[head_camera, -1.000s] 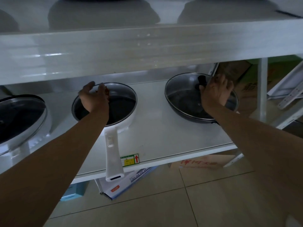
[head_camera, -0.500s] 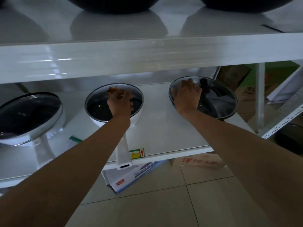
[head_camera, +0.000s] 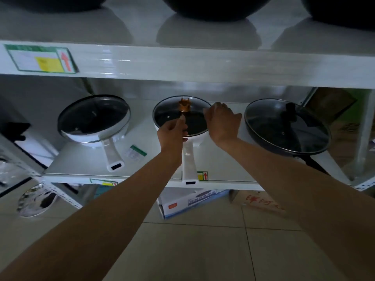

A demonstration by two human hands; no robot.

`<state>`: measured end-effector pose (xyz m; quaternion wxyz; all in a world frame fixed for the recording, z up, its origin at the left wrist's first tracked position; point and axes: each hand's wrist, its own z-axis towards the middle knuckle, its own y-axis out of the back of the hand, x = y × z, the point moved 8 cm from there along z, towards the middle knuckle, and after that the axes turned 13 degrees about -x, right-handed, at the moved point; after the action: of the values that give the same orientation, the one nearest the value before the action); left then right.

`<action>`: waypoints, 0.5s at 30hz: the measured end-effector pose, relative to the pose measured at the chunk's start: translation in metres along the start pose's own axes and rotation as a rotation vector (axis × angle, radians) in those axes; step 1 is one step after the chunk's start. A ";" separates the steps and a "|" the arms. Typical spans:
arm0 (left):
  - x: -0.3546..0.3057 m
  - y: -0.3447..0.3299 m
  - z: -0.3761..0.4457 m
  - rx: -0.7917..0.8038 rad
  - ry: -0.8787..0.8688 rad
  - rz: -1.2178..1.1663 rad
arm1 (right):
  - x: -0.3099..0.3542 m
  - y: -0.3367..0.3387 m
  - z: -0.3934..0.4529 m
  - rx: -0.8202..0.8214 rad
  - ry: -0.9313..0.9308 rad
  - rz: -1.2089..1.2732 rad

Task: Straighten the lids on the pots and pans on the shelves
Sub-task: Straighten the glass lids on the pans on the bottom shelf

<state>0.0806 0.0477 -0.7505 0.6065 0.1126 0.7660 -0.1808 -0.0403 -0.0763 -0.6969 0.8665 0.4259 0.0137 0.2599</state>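
Three lidded pans stand on the lower shelf [head_camera: 223, 171]. The middle white pan [head_camera: 197, 138] carries a glass lid [head_camera: 172, 112] with a golden crown knob [head_camera: 184, 105]. My left hand [head_camera: 174, 129] pinches that lid's near rim. My right hand [head_camera: 222, 122] curls its fingers over the lid's right rim. At the left, another white pan [head_camera: 109, 138] has its glass lid [head_camera: 93, 116] tilted, with the near edge overhanging. The black pan [head_camera: 304, 151] to the right carries a glass lid [head_camera: 284, 124] with a black knob [head_camera: 290, 109].
The upper shelf [head_camera: 203, 63] juts out just above the pans and holds dark woks [head_camera: 215, 7]. Both white pan handles [head_camera: 189, 165] stick out toward the shelf's front edge. Boxes [head_camera: 188, 201] lie on the tiled floor below. A metal post [head_camera: 363, 134] stands at the right.
My right hand left the black pan's lid and moved left to the middle lid's right rim. My left hand dropped from the crown knob to the near rim. The view shifted left.
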 end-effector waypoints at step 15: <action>-0.049 0.158 0.032 -0.213 -0.003 -0.072 | 0.173 0.006 -0.036 0.170 0.058 0.302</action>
<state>0.1825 0.1802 -0.7316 0.6092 0.0197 0.7836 -0.1202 0.0979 0.0335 -0.6814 0.7778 0.4871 -0.0036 0.3971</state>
